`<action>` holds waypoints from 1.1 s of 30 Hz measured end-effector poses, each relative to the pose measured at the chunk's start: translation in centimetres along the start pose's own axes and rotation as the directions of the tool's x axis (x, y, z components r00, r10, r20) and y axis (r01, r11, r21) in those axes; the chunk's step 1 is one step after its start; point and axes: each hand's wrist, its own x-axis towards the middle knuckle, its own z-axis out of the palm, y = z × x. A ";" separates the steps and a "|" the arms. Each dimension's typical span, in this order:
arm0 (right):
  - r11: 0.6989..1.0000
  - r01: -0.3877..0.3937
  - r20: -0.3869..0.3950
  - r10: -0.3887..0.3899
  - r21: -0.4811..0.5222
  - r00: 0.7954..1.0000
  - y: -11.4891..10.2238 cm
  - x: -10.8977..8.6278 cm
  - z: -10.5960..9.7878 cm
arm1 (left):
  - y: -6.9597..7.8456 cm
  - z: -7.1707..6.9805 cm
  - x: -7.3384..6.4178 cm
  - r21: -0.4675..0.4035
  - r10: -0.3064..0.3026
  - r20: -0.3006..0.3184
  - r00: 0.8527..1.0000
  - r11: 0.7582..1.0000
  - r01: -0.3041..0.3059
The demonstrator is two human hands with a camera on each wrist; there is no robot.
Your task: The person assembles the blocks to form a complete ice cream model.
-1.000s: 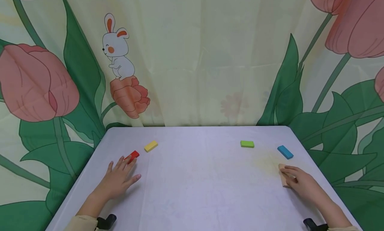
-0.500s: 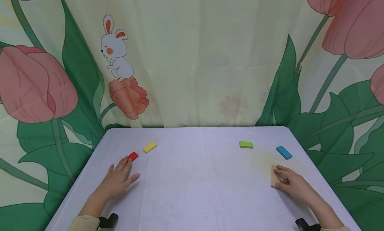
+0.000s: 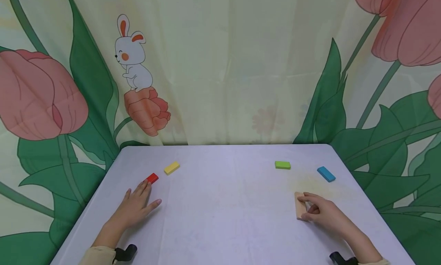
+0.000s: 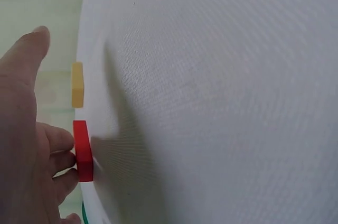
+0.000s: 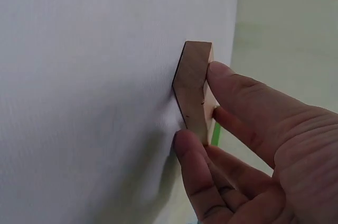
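My right hand (image 3: pixel 324 211) pinches a plain wooden block (image 3: pixel 300 206) between thumb and fingers, at the right part of the white table. In the right wrist view the wooden block (image 5: pixel 193 89) shows its bare grain, and the hand (image 5: pixel 253 145) reaches it from the right. My left hand (image 3: pixel 134 209) is spread with straight fingers, its fingertips at the near end of a red block (image 3: pixel 152 178). The left wrist view has the fingertips (image 4: pixel 67 179) right against the red block (image 4: pixel 83 151); whether they press on it, I cannot tell.
A yellow block (image 3: pixel 172 168) lies just beyond the red one. Farther right, a green block (image 3: pixel 283 165) and a blue block (image 3: pixel 326 174) lie near the table's back. Behind the table (image 3: pixel 224 204) hangs a curtain (image 3: pixel 224 66) printed with tulips and a rabbit.
My right hand has slid left across the table, bringing the wooden block with it, away from the blue block. The left hand has barely moved, drawing slightly back so more of the red block shows.
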 end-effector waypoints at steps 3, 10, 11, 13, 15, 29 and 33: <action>0.999 0.031 0.011 -0.031 0.010 0.999 -0.6 0.0 0.6 | 0.0 0.0 0.0 0.017 -0.008 -0.017 1.000 1.000 0.009; 0.997 0.071 0.022 -0.071 0.018 0.997 -2.2 0.1 1.9 | -0.1 -0.1 -0.2 0.040 -0.009 -0.050 0.999 0.999 0.011; 0.997 0.078 0.026 -0.078 0.013 0.997 -2.3 0.2 2.0 | -0.1 -0.1 -0.2 0.038 -0.002 -0.052 0.999 0.999 0.004; 0.997 0.076 0.033 -0.076 0.006 0.997 -2.6 0.3 2.4 | -0.2 -0.1 -0.2 0.031 0.014 -0.055 0.998 0.999 -0.012; 0.996 0.084 0.038 -0.084 -0.003 0.996 -2.9 0.3 2.6 | -0.3 -0.1 -0.1 0.024 0.030 -0.057 0.998 0.999 -0.029; 0.990 0.136 0.020 -0.135 -0.047 0.991 -4.9 0.7 4.7 | 1.3 -1.3 -0.3 0.003 0.040 0.013 0.999 0.999 -0.040; 0.986 0.164 0.021 -0.164 -0.034 0.986 -5.4 0.7 5.2 | 1.7 -1.4 -0.3 0.002 0.039 0.024 0.999 0.999 -0.039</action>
